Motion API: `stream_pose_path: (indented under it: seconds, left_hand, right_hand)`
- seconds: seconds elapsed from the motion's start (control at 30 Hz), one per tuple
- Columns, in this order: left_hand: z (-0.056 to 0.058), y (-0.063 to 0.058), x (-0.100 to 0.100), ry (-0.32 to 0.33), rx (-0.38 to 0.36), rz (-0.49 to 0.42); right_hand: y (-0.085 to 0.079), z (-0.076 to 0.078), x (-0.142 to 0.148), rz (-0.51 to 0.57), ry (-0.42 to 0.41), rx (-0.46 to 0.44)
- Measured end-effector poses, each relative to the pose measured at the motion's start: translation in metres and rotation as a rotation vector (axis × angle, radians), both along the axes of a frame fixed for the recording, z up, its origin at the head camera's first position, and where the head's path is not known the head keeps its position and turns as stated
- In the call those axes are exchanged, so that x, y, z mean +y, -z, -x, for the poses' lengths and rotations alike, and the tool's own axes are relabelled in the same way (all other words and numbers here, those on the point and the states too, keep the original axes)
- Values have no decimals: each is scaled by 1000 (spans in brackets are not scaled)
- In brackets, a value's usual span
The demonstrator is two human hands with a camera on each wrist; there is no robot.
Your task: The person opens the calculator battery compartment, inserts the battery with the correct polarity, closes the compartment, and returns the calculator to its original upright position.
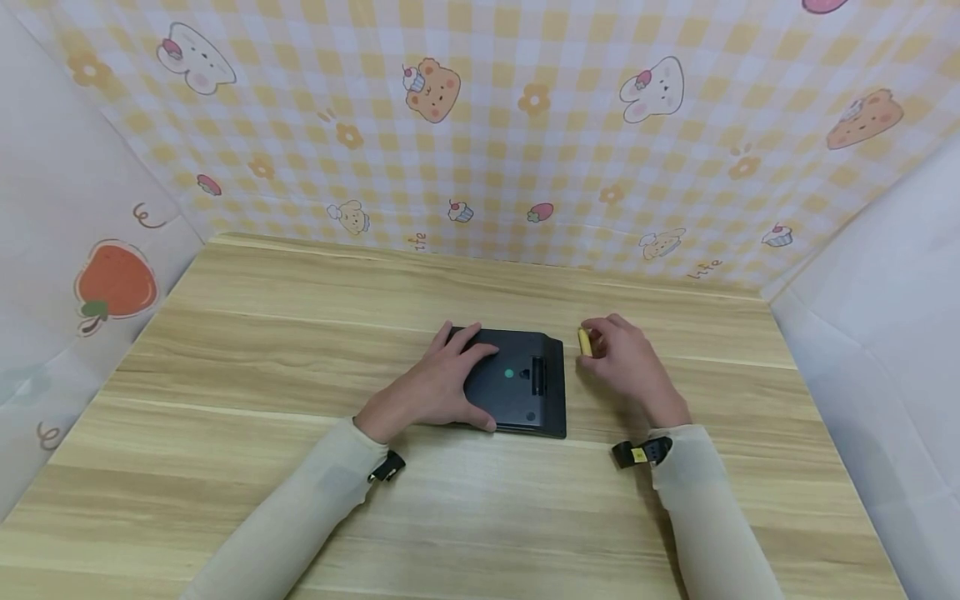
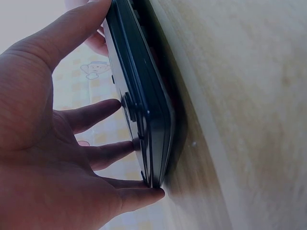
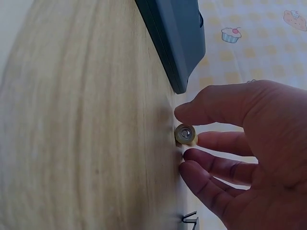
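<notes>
A black calculator (image 1: 517, 396) lies face down on the wooden table, a dark battery slot (image 1: 537, 377) showing on its back. My left hand (image 1: 438, 383) spans its left part and holds it, thumb at the near edge and fingers over the back and far edge. Just right of the calculator, my right hand (image 1: 626, 360) has its thumb and fingers around a small yellow battery (image 1: 585, 342). In the right wrist view the battery's round end (image 3: 185, 134) shows between thumb and fingers, low against the tabletop.
A small dark bent piece (image 3: 190, 220) stands at the bottom of the right wrist view; its kind is unclear. Behind the table (image 1: 300, 333) hangs a yellow checked cloth (image 1: 487, 150), with white cloth sides (image 1: 885, 333).
</notes>
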State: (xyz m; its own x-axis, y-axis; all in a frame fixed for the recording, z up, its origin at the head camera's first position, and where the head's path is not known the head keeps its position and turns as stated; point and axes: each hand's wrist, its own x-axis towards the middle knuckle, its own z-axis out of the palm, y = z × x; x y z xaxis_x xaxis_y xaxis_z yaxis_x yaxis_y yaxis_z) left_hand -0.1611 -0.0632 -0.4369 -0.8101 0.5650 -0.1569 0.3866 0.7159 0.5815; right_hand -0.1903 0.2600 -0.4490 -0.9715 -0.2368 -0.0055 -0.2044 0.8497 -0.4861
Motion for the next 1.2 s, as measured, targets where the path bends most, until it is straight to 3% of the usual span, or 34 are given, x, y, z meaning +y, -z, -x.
stream_pose_path:
  seconds: [1.2]
  left_hand:
    - [-1, 0, 1, -6, -4, 2]
  right_hand:
    - [-1, 1, 5, 8, 22, -80]
